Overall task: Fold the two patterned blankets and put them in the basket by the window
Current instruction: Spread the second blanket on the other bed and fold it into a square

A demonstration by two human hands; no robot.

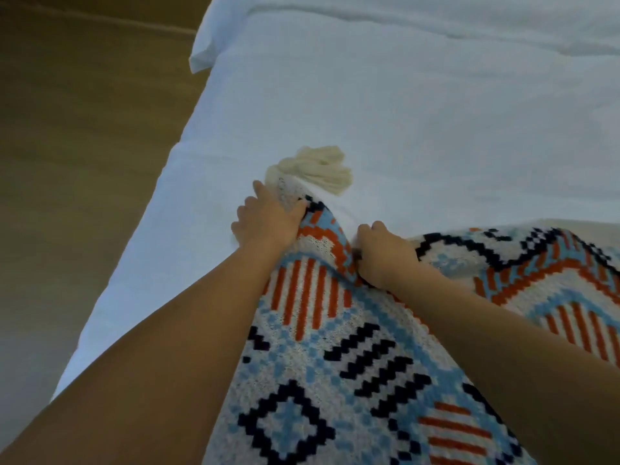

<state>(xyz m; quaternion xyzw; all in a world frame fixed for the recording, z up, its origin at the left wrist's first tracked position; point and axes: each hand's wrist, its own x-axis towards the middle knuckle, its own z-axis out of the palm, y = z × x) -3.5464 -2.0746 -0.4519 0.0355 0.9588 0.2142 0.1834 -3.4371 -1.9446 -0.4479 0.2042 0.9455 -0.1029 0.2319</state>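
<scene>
A knitted patterned blanket (335, 357) in white, light blue, orange and dark navy lies over the near part of a white bed (402, 112). A cream tassel (315, 169) hangs off its far corner onto the sheet. My left hand (268, 218) grips that corner just below the tassel. My right hand (382, 256) is closed on a raised fold of the same blanket a little to the right. Only this one blanket shows, and the basket is out of view.
The bed's left edge runs diagonally from the lower left to the top centre, with a white pillow corner (204, 52) overhanging it. A brown wooden floor (73, 162) lies to the left of the bed.
</scene>
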